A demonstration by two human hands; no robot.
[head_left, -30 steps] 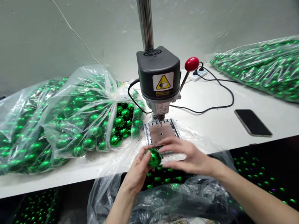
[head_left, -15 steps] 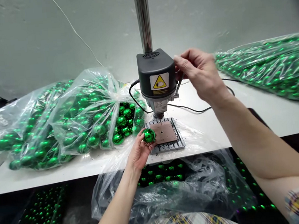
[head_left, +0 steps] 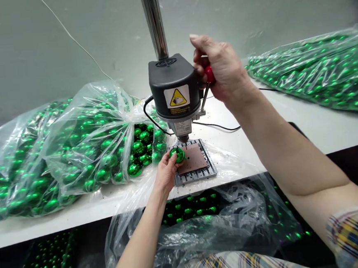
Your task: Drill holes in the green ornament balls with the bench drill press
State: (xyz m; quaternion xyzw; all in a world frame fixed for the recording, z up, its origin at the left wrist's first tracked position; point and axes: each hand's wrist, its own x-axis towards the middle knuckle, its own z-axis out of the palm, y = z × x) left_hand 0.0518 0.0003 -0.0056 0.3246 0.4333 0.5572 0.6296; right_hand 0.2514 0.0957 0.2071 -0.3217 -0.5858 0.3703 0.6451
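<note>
Between the thumb and fingers of my left hand [head_left: 166,172] is a shiny green bauble [head_left: 177,154]. It sits over the left side of a pinkish-brown board [head_left: 196,159], close to the hole in it. The board lies on the slotted metal base [head_left: 212,170] of a small bench drill press [head_left: 175,82]. Above the board points its thin drill bit [head_left: 186,146], just right of the bauble. My right hand [head_left: 220,64] is curled round the red knob [head_left: 210,74] of the press's lever, with the index finger and thumb partly raised.
A clear plastic bag [head_left: 89,137] full of green baubles lies left of the press, another bag [head_left: 317,77] at the right. Black chips litter the base. Below the table edge, an opened plastic bag [head_left: 235,224] holds more baubles. A black cable [head_left: 222,127] runs behind.
My right hand has risen beside the press, and the red lever knob now shows. My left hand has brought the bauble over the board, nearer the bit. The whole view has shifted slightly.
</note>
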